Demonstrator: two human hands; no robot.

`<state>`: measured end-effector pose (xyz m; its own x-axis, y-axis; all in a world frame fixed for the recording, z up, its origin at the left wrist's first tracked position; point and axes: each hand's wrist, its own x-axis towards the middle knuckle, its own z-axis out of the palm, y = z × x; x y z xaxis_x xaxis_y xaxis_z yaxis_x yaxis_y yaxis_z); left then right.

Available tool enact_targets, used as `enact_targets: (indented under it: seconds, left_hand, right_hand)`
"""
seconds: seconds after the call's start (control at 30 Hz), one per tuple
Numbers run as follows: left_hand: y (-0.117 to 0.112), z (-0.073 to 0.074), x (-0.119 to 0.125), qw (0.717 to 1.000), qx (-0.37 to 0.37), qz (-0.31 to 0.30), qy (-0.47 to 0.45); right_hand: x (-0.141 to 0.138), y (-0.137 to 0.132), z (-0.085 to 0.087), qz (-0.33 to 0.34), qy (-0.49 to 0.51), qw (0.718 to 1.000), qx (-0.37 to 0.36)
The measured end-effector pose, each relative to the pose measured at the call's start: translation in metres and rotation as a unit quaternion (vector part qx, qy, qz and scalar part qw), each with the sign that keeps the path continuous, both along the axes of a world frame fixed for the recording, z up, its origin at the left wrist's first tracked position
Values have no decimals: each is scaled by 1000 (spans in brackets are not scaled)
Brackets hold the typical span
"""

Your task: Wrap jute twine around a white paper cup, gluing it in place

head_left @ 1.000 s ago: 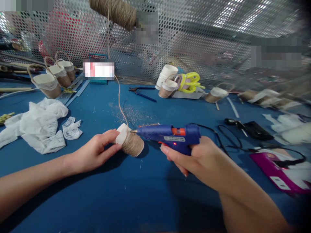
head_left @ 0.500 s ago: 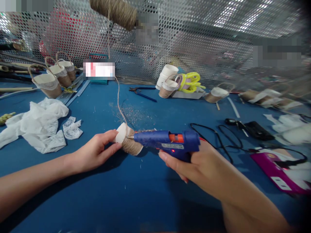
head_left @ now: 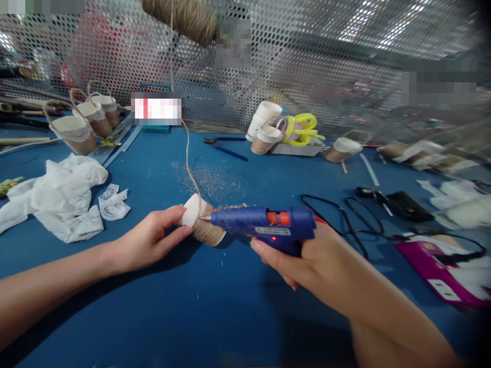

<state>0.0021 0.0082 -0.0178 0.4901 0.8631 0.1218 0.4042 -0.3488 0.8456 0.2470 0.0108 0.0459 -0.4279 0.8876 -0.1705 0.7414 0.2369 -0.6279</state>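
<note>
My left hand (head_left: 151, 240) grips a small white paper cup (head_left: 202, 223) lying on its side on the blue table (head_left: 215, 317); brown twine is wound round most of the cup. A strand of twine (head_left: 186, 153) runs from the cup up to a big spool (head_left: 180, 18) hanging above. My right hand (head_left: 307, 258) is closed on a blue hot glue gun (head_left: 264, 225), red light on, with its nozzle tip touching the cup at the edge of the wound twine.
White lace scraps (head_left: 61, 197) lie at the left. Finished twine cups with handles (head_left: 82, 120) stand at the back left, more cups (head_left: 264, 128) and yellow loops at the back centre. Pliers (head_left: 226, 145), black cable (head_left: 345, 214), scissors (head_left: 370, 194) and a magenta box (head_left: 441, 268) are on the right. Perforated metal screen behind.
The glue gun moved left and slightly down until its nozzle met the cup, and the cup turned a little in my left hand. In the last half second almost nothing moved.
</note>
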Motion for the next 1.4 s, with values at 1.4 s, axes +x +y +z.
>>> enact_targets:
  seconds: [1.4]
  left_hand:
    - [0,-1,-2,999,38,-26,24]
  right_hand:
    - [-3,11,5,-63,-22,997,-42]
